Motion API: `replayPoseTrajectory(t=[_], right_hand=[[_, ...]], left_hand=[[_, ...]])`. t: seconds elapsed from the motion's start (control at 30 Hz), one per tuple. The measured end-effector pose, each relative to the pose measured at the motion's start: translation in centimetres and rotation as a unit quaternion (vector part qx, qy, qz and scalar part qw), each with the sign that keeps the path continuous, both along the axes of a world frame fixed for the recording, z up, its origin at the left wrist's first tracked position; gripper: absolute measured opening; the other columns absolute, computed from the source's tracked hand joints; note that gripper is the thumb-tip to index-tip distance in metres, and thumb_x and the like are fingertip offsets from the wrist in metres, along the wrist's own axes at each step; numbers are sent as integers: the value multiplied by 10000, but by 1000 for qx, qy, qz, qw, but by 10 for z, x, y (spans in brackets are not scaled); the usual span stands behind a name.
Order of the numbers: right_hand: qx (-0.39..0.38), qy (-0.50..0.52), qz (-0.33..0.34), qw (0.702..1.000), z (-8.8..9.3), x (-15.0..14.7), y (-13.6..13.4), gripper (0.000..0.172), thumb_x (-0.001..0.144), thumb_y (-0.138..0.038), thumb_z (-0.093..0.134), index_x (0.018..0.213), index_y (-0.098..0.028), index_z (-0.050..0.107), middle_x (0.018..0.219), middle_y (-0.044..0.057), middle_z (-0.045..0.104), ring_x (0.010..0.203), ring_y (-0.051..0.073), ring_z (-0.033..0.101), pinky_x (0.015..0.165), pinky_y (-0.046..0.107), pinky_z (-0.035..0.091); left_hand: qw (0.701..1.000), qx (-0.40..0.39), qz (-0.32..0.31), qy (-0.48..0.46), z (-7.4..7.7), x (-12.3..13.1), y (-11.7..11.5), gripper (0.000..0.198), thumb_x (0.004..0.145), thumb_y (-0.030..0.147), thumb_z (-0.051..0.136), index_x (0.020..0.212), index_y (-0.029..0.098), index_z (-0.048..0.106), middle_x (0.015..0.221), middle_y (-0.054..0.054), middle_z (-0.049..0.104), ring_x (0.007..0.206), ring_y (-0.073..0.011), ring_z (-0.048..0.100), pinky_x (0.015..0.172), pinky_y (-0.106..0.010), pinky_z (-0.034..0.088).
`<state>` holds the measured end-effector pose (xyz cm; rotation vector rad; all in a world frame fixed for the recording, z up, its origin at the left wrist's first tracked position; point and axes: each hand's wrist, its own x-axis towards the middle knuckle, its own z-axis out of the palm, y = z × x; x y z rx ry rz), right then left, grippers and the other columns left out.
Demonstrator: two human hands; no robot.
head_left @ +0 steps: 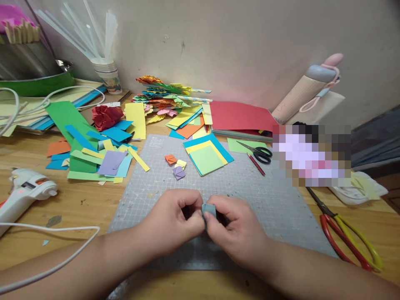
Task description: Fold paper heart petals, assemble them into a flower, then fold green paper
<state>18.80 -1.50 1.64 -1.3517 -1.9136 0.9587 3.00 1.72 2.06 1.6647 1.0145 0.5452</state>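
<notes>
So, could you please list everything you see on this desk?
cutting mat: one, grey, desk centre
folded paper piece: one, blue-grey, pinched between both hands
small folded pieces: a few, orange, yellow, purple, on the mat
paper squares: one stack, blue, yellow, green, mat's far edge
black scissors: one pair, beside the squares
long scissors: one pair, red and yellow handles, desk's right
glue gun: one, white, desk's left
paper scraps: many, mixed, left of mat
red paper: one stack, behind the scissors
left hand: one, pinching the piece
right hand: one, likewise
</notes>
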Motion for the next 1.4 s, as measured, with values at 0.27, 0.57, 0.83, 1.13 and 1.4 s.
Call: replayPoseTrajectory(t=[0.27, 0.57, 0.83, 1.13, 1.4], right_hand=[[-37, 96, 8, 995, 6, 4, 1, 215, 839, -206, 454, 628, -201, 410, 581, -47, 366, 535, 103, 345, 500, 241, 297], [-135, 242, 3, 961, 3, 6, 6, 225, 888, -253, 468, 676, -190, 510, 605, -45, 446, 546, 95, 382, 513, 222, 325], [-169, 266, -21, 949, 1, 5, 7, 264, 870, -321, 487, 641, -188, 482, 563, -47, 405, 520, 100, 346, 498, 229, 310], [-129, 234, -5, 964, 1, 6, 5, 232, 875, -310, 474, 678, -191, 501, 616, -37, 393, 566, 109, 364, 523, 233, 325], [-124, 241, 3, 963, 2, 5, 4, 233, 881, -280, 480, 667, -188, 502, 617, -42, 390, 568, 106, 356, 522, 233, 306]], left_hand=[[998, -3, -15, -58, 5, -3, 2, 142, 766, 203, 473, 631, 180, 439, 574, 54, 376, 563, -99, 356, 526, -226, 293], [962, -171, -72, -202, -6, -9, 11, 244, 898, 356, 453, 739, 173, 478, 645, 37, 428, 619, -109, 381, 586, -242, 291], [957, -192, -82, -202, -1, -8, 12, 199, 875, 341, 487, 766, 174, 489, 654, 35, 436, 616, -112, 372, 586, -237, 289], [956, -193, -84, -203, -4, -9, 13, 190, 868, 330, 503, 765, 170, 494, 651, 42, 440, 620, -108, 381, 591, -240, 293], [958, -192, -76, -199, -3, -8, 13, 196, 862, 325, 514, 746, 168, 499, 644, 42, 445, 608, -104, 383, 584, -238, 297]])
